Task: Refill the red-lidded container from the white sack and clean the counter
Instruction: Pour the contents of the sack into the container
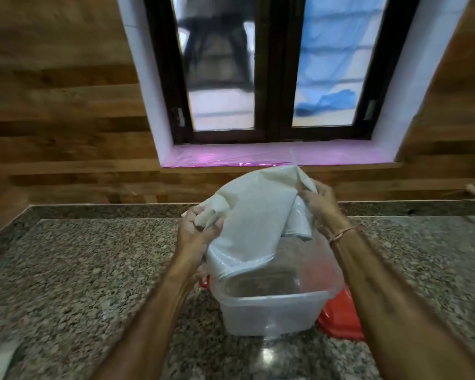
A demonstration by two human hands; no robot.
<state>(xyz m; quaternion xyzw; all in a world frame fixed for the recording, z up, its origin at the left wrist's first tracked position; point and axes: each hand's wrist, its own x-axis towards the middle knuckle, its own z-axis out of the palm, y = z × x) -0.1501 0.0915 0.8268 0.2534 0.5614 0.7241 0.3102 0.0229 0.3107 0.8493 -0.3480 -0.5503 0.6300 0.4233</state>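
i see the red lid (340,316) lying beside the clear container (272,308) on the speckled granite counter (93,270). my left hand (196,231) and right hand (320,204) each grip the white sack (255,215), upended over the container. dark-framed window (272,69) and wood-panelled wall (61,105) behind.
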